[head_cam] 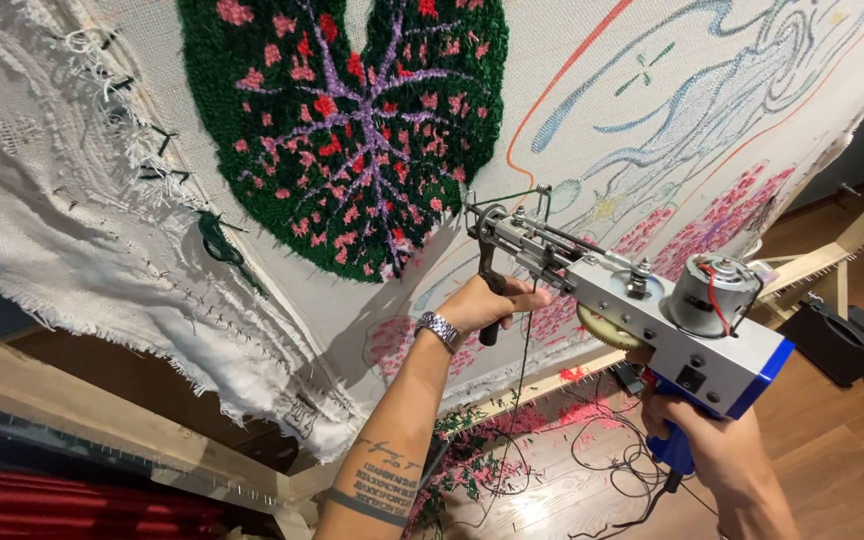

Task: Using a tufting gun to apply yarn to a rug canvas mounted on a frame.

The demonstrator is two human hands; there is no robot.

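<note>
Head view: the left hand [487,305], a metal watch [439,329] on its wrist, has its fingers curled tight around the tufting gun's [642,310] black front handle, while the right hand [707,440] has its fingers wrapped around the blue rear grip near the wooden frame's [552,385] lower rail. The gun's long axis runs from the right hand up and leftward past the left hand, which is nearer the work, its needle tip meeting the stretched backing cloth [592,90] just beside the lower right edge of the tufted green leaf [352,130]. Green yarn [524,350] hangs from the needle end toward yarn clippings [512,450] on the floor.
</note>
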